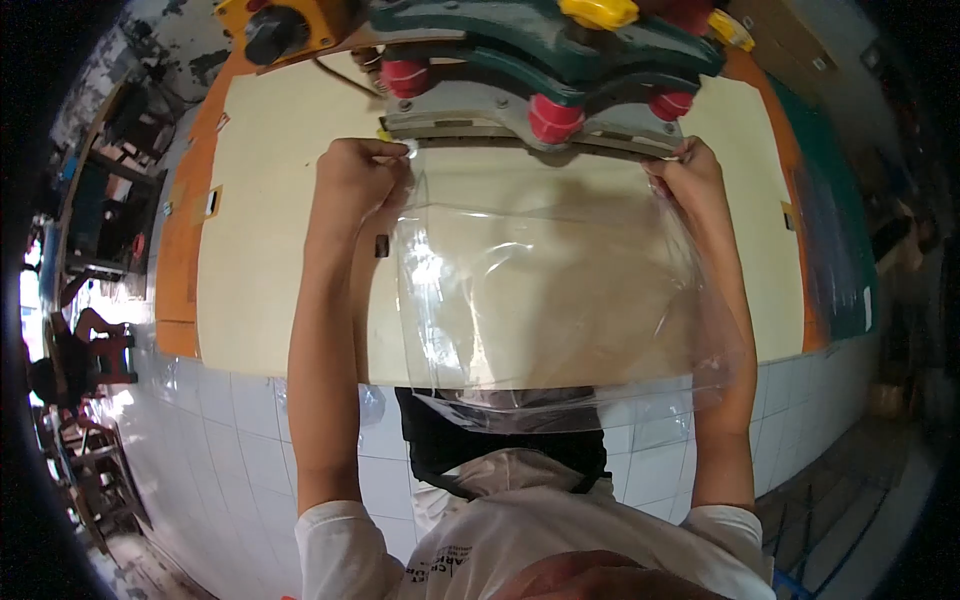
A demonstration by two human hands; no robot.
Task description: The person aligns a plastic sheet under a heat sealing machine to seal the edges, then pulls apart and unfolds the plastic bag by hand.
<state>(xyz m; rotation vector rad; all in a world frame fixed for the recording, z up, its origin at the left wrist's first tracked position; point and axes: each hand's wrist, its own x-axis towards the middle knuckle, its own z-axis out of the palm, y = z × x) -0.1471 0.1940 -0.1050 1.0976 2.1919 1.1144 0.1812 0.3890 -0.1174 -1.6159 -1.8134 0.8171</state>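
A clear plastic sheet, perhaps a bag or sleeve, stretches between my hands, its lower end hanging past the table's front edge toward my lap. My left hand pinches its far left corner. At the far right corner my right hand pinches it too, fingers curled. The sheet's far edge lies along the long metal bar of a green press-like machine; whether the edge goes under the bar is hard to see. Both hands are close to the ends of that bar.
A cream-covered table with an orange edge lies under the machine. Red knobs sit above the bar. A yellow box with a black knob stands at back left. Stools and a person are at far left.
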